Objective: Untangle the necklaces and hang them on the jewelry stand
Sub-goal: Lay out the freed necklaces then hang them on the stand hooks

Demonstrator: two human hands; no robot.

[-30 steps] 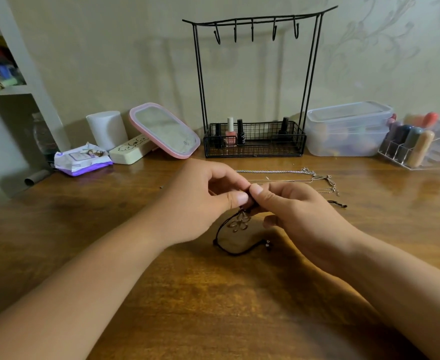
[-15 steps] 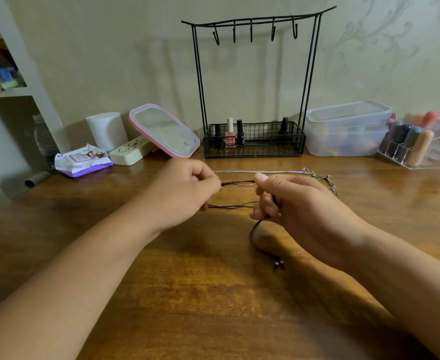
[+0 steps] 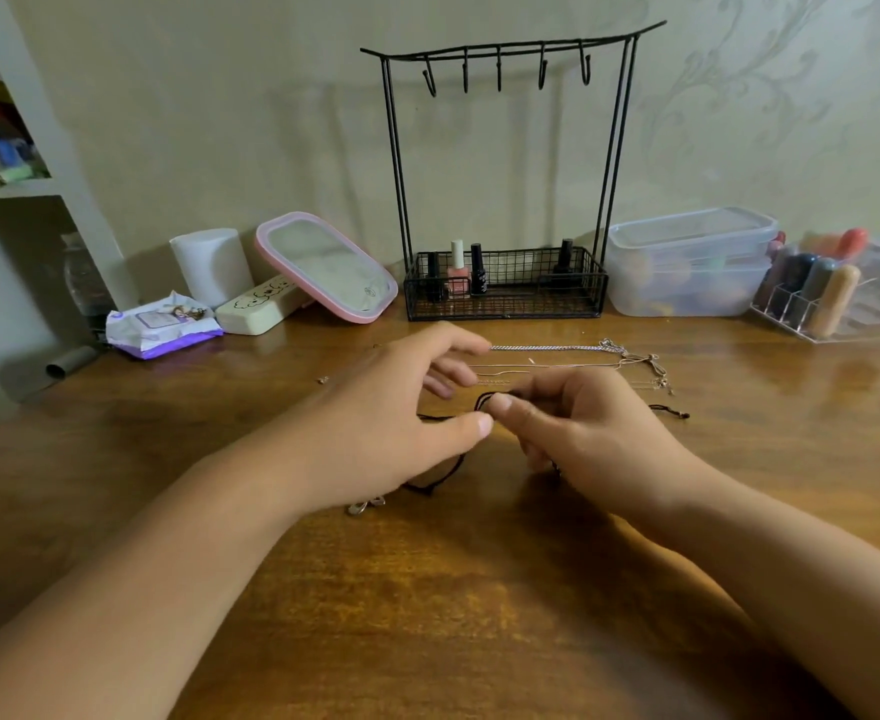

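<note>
Wooden table fills my view, with a patterned wall behind it and the black wire jewelry stand at the back edge, all five hooks bare. So nothing is hung yet, and I judge I am at the untangling.

My right hand has its fingers curled, pinching a small loop of the black cord necklace between thumb and forefinger. My left hand is spread wide, fingers loose and blurred, thumb tip just beside the right thumb; I cannot tell whether it touches the cord. The cord trails under the left hand toward the front edge, where a small silver pendant lies on the wood, and another stretch runs out to the right.

Behind my hands, nearer the stand, the silver chain and thinner gold chains lie stretched side to side, bunched at their right ends.

To do this well, I would keep the right pinch steady on the loop, take the free strand with the left, and draw it out slowly along the table rather than lift, so the cord does not snag the chains behind.

What I cannot make out: whether a knot sits inside the pinched loop, how the cord runs beneath my palms, and whether the chains' bunched right ends are truly tangled. A tiny object left of my left hand is too small to name.
</note>
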